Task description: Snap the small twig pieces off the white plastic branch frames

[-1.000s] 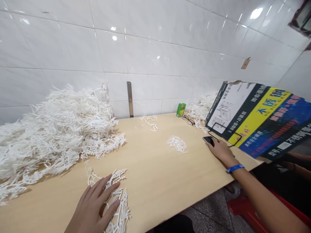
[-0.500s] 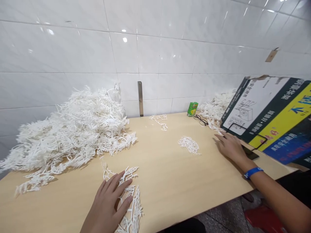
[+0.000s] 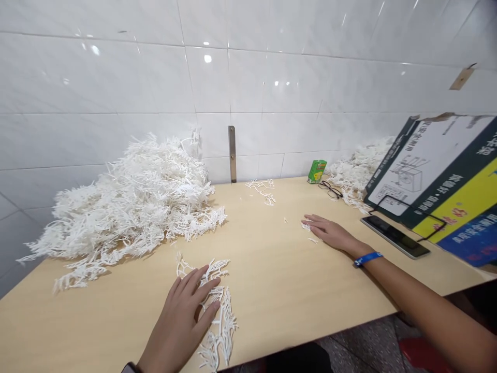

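My left hand (image 3: 184, 311) lies with spread fingers over flat white branched pieces (image 3: 223, 324) near the table's front edge. Farther right, my right hand (image 3: 330, 233), with a blue band on the wrist, rests palm down over a small clump of white strands (image 3: 306, 226), mostly hidden under its fingers; whether it grips any cannot be seen. A few loose bits (image 3: 312, 240) lie beside that hand. A large heap of white branched pieces (image 3: 147, 197) stands at the left. One thin branched piece (image 3: 264, 190) is at the back of the table.
Along the back stand a small green box (image 3: 317, 171), black glasses (image 3: 331, 190) and another white heap (image 3: 359, 168). A phone (image 3: 396, 237) lies by a large printed cardboard box (image 3: 438, 181) at the right. A tiled wall (image 3: 155, 77) runs behind the wooden table (image 3: 264, 280).
My right hand has moved left from beside the cardboard box onto the small clump, uncovering the phone. My left hand stays over the flat pieces. The view has shifted slightly right.
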`<state>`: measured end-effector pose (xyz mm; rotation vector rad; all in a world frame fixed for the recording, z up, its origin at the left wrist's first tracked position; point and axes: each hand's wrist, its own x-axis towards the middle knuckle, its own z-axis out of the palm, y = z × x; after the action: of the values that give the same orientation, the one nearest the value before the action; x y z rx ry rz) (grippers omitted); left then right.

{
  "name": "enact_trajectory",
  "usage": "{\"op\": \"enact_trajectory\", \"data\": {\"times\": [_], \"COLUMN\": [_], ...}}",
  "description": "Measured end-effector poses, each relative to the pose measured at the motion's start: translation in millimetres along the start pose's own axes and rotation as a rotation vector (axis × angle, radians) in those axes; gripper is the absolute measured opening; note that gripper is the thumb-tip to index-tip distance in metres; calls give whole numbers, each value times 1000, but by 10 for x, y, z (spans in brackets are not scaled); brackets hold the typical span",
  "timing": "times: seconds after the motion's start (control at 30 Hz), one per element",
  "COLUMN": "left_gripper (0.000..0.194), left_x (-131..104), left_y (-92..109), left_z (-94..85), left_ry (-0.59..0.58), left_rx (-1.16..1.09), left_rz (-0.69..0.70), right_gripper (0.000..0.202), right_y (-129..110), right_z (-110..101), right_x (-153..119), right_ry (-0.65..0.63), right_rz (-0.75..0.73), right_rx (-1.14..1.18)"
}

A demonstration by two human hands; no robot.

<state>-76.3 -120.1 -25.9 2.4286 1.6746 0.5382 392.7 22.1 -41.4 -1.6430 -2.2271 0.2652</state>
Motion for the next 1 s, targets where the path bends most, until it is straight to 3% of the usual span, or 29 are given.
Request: {"op": "enact_trajectory", "data": {"times": [0.1,0.17,0.27,0.4,0.5,0.63,0.73,0.8,0.83,0.87,0.9,1.0], "left_gripper": [39,38,38,37,38,38,34,30,30,34,41,63], "left_x": [-2,1,11,22,12,-27,-59,-69,-67,-59,-43,50], "left_y": [20,25,22,21,27,7,6,84,164,273,408,878], "left_z": [-17,-21,-22,-24,-6,12,-92,-221,-285,-336,-368,-352], "left_ry": [-7,-14,-24,-13,-17,-9,126,242,257,240,119,-415], "left_rx": [-5,-4,-10,-20,-22,-25,-60,-170,-279,-433,-616,-1057], "left_rz": [1,-9,-31,-30,-30,-45,-36,-8,20,36,94,405], "right_gripper": [47,50,53,55,64,67,63,57,53,49,45,43], "right_y": [163,125,-205,-866,-1126,-949,-785,-899,-1050,-1259,-1515,-2392], "right_z": [-82,-135,-148,43,260,387,278,133,52,-29,-104,-264], "right_x": [-127,-150,-63,211,360,288,109,-7,-59,-106,-150,-267], "right_ry": [31,79,105,-65,-147,-75,38,154,174,157,114,-264], "right_rz": [36,52,21,-170,-144,73,191,171,92,7,-57,-351], "right_rx": [-31,-72,-140,-106,-111,-232,-302,-251,-163,-23,158,760]}}
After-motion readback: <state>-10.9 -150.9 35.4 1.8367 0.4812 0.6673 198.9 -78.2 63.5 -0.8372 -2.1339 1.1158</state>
